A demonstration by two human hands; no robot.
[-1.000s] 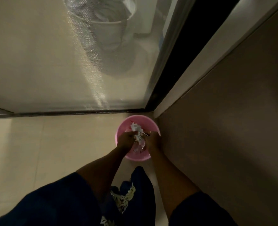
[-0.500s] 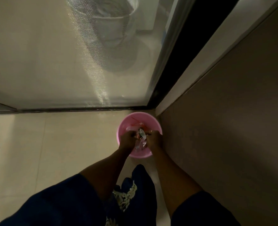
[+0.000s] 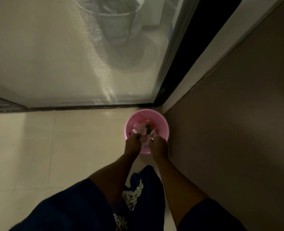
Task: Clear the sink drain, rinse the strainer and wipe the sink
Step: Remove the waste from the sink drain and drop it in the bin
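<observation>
- The pink bin [image 3: 161, 121] stood on the floor [image 3: 54, 147], in the far right corner where the glass door [image 3: 71, 55] met the brown panel [image 3: 229, 130].
- Both hands hung over the bin's near rim, knuckles toward the camera. The left hand [image 3: 132, 145] was at the near-left of the rim and the right hand [image 3: 158, 146] at the near-right, close together but apart.
- The fingers of both hands were curled, and each seemed to pinch one end of a pale crumpled piece [image 3: 145, 142] stretched across the gap between them. It was too blurred to be sure of more.
- The strainer could not be made out. A small bright glint sat at the right hand's fingertips, but I cannot tell what it was.
- That piece lay straight above the bin's mouth, with its long axis running left to right between the hands. Neither hand was nearer to it.
- The rubbish [image 3: 145, 128] already in the bin lay just beyond the fingertips, toward the far rim.
- In my judgement a drop would land inside the bin, though close to its near rim.
- The sink was out of view.
</observation>
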